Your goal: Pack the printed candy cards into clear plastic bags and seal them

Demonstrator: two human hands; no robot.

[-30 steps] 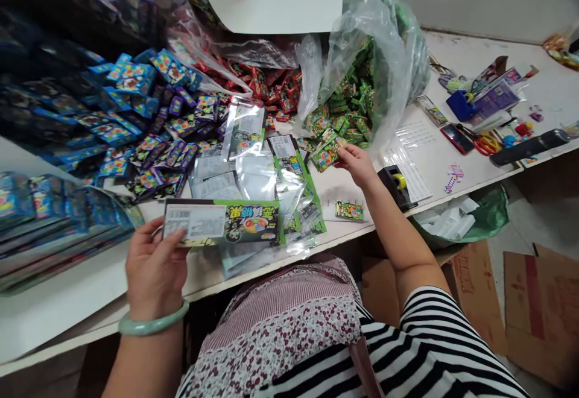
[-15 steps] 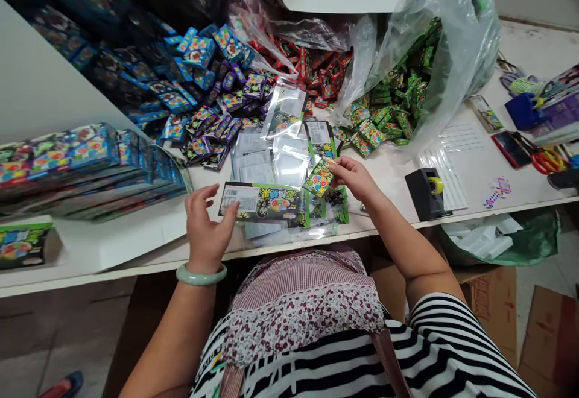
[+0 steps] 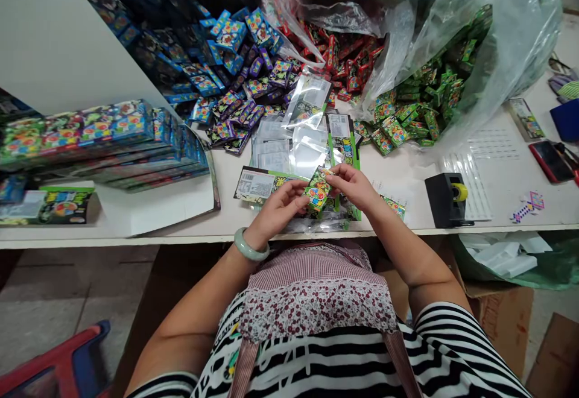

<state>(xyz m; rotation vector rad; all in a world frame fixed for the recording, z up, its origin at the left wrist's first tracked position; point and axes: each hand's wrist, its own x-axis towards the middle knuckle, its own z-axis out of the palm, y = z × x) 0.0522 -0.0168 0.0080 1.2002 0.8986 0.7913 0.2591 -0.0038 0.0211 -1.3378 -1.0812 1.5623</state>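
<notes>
My right hand (image 3: pixel 353 186) pinches a small green packet (image 3: pixel 318 192) at its top edge. My left hand (image 3: pixel 279 210) closes its fingers on the same packet from the left. Both hands hover over a long green-edged clear bag with a barcode label (image 3: pixel 256 184) that lies on the white table (image 3: pixel 407 175). More clear bags (image 3: pixel 289 151) are spread just behind it. A second green packet (image 3: pixel 394 206) lies on the table to the right of my right wrist.
Heaps of blue and purple packets (image 3: pixel 226 72), red packets (image 3: pixel 348 60) and green packets in a clear plastic sack (image 3: pixel 429 96) fill the back. Filled bags are stacked at left (image 3: pixel 104 138). A black tape dispenser (image 3: pixel 447 200) and a phone (image 3: pixel 547 161) sit at right.
My right hand brought a green packet from the green heap toward me. My left hand let go of the long bag's end and closed on the packet. The view shifted left.
</notes>
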